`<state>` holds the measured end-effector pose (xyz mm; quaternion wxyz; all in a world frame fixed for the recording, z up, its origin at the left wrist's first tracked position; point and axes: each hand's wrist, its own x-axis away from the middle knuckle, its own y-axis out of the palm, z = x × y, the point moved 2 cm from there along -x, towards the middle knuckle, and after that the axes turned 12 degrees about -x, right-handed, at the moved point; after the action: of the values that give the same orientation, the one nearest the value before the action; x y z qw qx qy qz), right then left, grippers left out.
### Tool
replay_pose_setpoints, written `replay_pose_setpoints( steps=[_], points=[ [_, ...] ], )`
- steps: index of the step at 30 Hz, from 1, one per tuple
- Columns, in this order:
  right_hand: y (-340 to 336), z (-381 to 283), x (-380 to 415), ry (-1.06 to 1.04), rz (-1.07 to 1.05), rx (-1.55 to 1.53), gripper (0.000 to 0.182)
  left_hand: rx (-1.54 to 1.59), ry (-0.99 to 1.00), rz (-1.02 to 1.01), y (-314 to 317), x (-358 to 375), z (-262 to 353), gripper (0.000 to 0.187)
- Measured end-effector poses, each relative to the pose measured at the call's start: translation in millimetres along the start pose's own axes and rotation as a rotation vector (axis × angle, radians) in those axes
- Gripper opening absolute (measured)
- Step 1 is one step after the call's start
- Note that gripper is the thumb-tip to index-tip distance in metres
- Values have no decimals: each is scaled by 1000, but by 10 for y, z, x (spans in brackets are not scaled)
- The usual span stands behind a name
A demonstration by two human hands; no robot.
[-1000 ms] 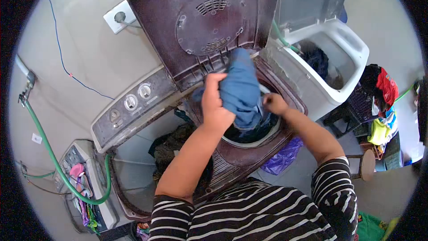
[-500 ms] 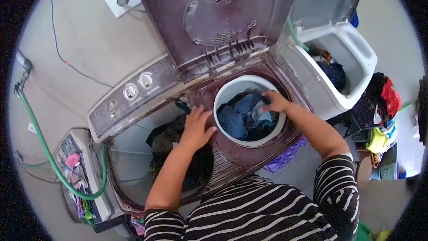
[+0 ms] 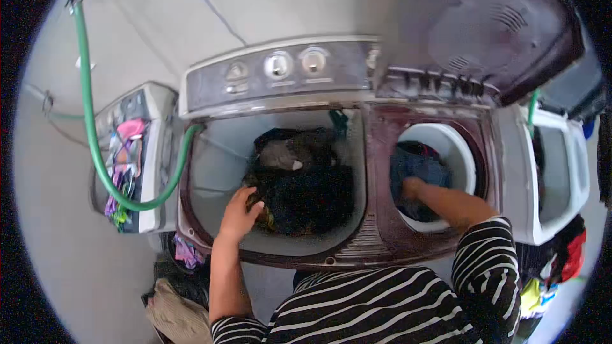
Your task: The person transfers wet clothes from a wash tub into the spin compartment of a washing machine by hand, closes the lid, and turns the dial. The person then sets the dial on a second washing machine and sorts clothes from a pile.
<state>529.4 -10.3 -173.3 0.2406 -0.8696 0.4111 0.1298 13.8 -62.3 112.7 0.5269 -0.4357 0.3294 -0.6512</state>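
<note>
A twin-tub washing machine [image 3: 191, 236] stands before me with both tubs uncovered. My left hand [image 3: 242, 213] is over the front left part of the wash tub, thumb and fingers apart, beside a heap of dark clothes [image 3: 306, 194]. On that heap lies a greyish garment [image 3: 280, 153]. Inside the white spin tub [image 3: 468, 159] on the right is blue denim-like clothing [image 3: 427, 165]. My right hand [image 3: 417, 190] reaches down onto this clothing; its fingers are hidden and blurred, so its grip cannot be made out.
The maroon lid [image 3: 472, 32] is raised behind the spin tub. A green hose [image 3: 95, 140] loops down at the left, near another machine [image 3: 153, 159] with small colourful items. A white open washer [image 3: 561, 216] adjoins on the right, with piled clothes [image 3: 570, 258] below. A beige cloth [image 3: 178, 312] lies lower left.
My view has swung left. My left hand has moved from the divider between the tubs to the wash tub's front left. My right hand has gone from the spin tub's rim deeper onto the clothes.
</note>
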Motion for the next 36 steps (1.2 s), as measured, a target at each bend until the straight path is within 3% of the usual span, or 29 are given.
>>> replay_pose_setpoints(
  steps=[4,5,7,10,11,15,16,17,21,24,27,30,31,33,34,36],
  points=[
    [493,-320,-643,270,-126,133,42,41,-193,60,-40,320,-123,36],
    [343,-453,-430,333,-156,179,42,51,-252,70,-43,391,-114,35],
    [429,-760,-785,469,-207,276,42,66,-324,87,-44,495,-135,34],
    [402,-1283,-1200,701,-261,432,42,-132,-213,226,-79,635,-177,32],
    [830,-1559,-1767,773,-278,494,42,-194,-174,278,-100,664,-201,31],
    [50,-2100,-1787,1072,-355,737,42,-104,-185,444,-224,809,-405,27],
    [156,-2309,-1979,1153,-371,796,42,-77,-181,490,-243,842,-453,26],
    [125,-2280,-1919,1158,-379,799,42,-70,-185,485,-234,857,-507,26],
    [-483,-1943,-1424,1084,317,-192,6,41,-175,598,-121,846,-643,21],
    [34,-2620,-2475,856,232,-380,6,46,-181,608,-112,840,-625,19],
    [826,-2459,-3144,802,-102,-624,17,42,-174,616,-142,810,-623,17],
    [1667,-1520,-3388,807,-474,-414,13,-17,-106,630,-139,806,-645,16],
    [1963,-846,-3253,595,-555,-136,16,-41,-84,634,-136,801,-654,16],
    [2416,-119,-3162,613,-697,256,32,-64,-74,603,-119,787,-690,15],
    [2606,9,-3192,881,-702,364,52,-72,-65,605,-126,787,-690,15],
    [2943,119,-3262,411,-671,615,64,-95,-64,602,-154,776,-668,15]
  ],
)
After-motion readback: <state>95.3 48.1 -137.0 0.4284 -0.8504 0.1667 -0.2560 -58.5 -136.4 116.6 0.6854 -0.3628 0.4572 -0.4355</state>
